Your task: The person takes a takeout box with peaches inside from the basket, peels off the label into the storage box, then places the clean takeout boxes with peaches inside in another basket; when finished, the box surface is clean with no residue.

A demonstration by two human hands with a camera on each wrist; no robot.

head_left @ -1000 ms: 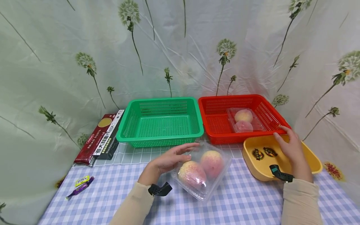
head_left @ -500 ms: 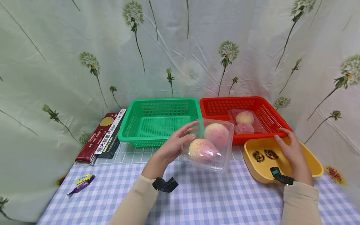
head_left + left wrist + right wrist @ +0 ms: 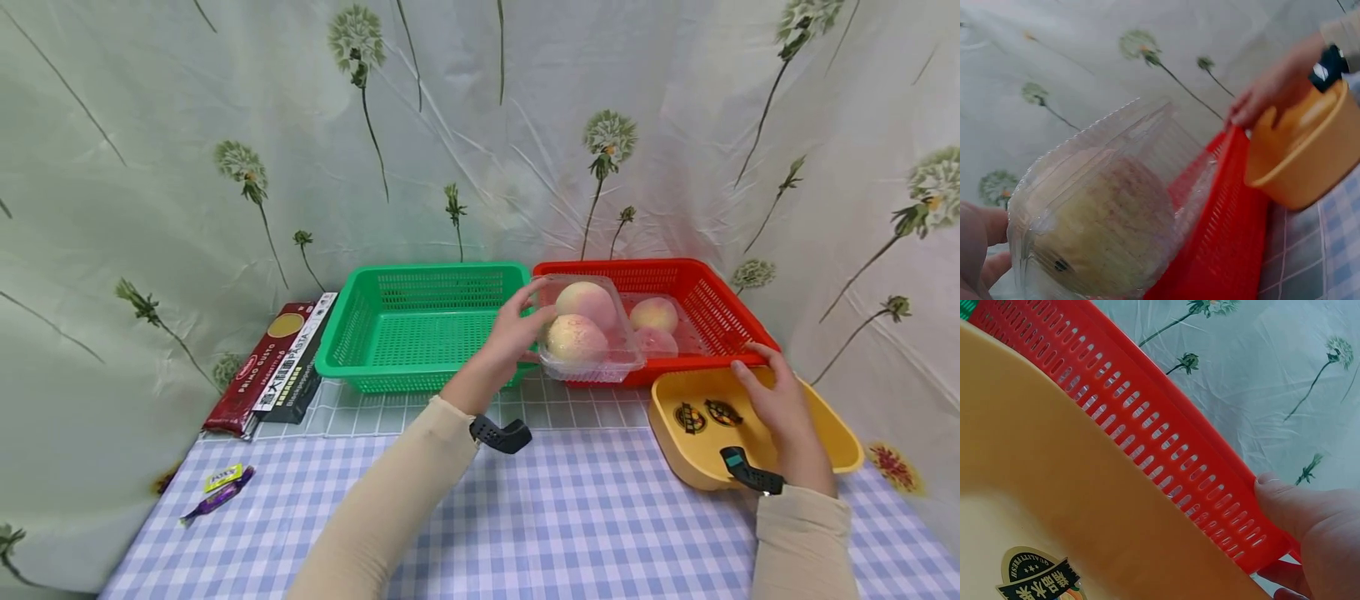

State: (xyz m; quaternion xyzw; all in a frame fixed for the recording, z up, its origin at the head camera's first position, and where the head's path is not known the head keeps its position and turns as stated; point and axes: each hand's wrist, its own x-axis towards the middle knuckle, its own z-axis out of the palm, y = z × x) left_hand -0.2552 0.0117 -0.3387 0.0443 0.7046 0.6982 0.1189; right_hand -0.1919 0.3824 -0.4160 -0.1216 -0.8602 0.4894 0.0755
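My left hand (image 3: 516, 332) grips the left side of a clear plastic clamshell box (image 3: 592, 370) that holds two pink-and-yellow peaches (image 3: 577, 340). In the head view this box overlaps the left part and front rim of the red basket (image 3: 723, 308). The left wrist view shows the box (image 3: 1094, 222) tilted, with the basket (image 3: 1225, 231) just beyond it. Inside the basket lies a second clear box with two peaches (image 3: 654, 315). My right hand (image 3: 783, 404) pinches the basket's front right corner, thumb (image 3: 1282, 497) on the rim and fingers beneath, partly hidden.
A yellow tub (image 3: 682, 462) with black labels stands before the red basket. The green basket (image 3: 420, 379) sits to its left on a white wire rack (image 3: 375, 412). Pasta packs (image 3: 262, 367) lie farther left; small wrapped sweets (image 3: 217, 496) are on the checked cloth (image 3: 555, 517).
My left hand has lifted the box of peaches from over the cloth, forward and right, up to the red basket. My right hand has stayed at the basket's corner.
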